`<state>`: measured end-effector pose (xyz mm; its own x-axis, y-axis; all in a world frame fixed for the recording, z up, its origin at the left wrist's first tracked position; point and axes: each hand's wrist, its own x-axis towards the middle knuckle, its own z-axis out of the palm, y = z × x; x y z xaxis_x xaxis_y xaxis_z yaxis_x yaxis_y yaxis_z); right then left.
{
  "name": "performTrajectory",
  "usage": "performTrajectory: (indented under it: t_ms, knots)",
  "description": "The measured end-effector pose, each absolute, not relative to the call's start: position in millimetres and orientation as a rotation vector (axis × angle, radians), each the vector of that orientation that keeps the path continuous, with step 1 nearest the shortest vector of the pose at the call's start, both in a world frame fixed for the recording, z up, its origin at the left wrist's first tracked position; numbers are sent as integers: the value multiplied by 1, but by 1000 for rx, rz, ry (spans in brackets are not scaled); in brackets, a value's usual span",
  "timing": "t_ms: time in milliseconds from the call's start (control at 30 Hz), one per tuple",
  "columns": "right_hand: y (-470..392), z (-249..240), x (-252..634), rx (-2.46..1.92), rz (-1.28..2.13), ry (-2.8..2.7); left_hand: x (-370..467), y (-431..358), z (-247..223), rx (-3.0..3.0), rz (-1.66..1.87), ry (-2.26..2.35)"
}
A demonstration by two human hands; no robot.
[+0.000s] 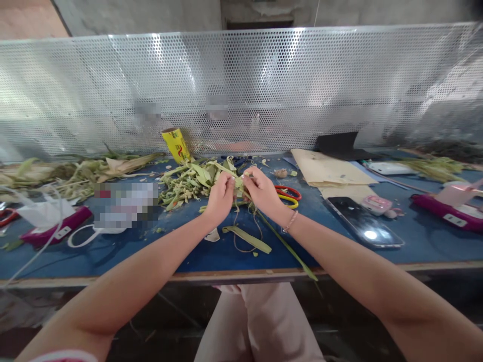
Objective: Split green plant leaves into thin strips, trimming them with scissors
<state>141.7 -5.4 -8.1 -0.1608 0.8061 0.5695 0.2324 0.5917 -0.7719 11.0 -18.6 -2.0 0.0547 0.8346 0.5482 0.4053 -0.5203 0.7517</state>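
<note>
My left hand [222,195] and my right hand [264,192] meet over the middle of the table. Both are closed, fingertips pinching a small pale green bunch of plant strips [239,187] between them. Fingers cover much of it, so its exact form is hard to make out. A thin string [236,236] loops down below the hands. Under my right hand a long green stalk [289,246] slants toward the table's front edge. One loose leaf strip [249,239] lies on the blue tabletop [211,259]. Left of my hands is a heap of cut green leaves and stems [184,186].
Red and yellow scissor-like handles [289,197] lie right of my hands. Farther right are a phone [364,221], a pink case [377,203] and brown paper [332,171]. A yellow tube [175,145] stands tilted before the perforated metal screen [241,90]. Purple boxes [77,223] sit at both sides.
</note>
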Motion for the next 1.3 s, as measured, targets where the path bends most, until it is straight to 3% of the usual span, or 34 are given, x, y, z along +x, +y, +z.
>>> performTrajectory:
  t_ms: [267,600,1300]
  knots:
    - [-15,-8,136,-901,283,-1759,20,-28,0,2063,1542,1307]
    - [-15,-5,135,-907,622,-1526,19,-33,4,1807,1505,1149]
    - [-11,3,143,-814,948,-1502,17,-31,6,1667,1466,1083]
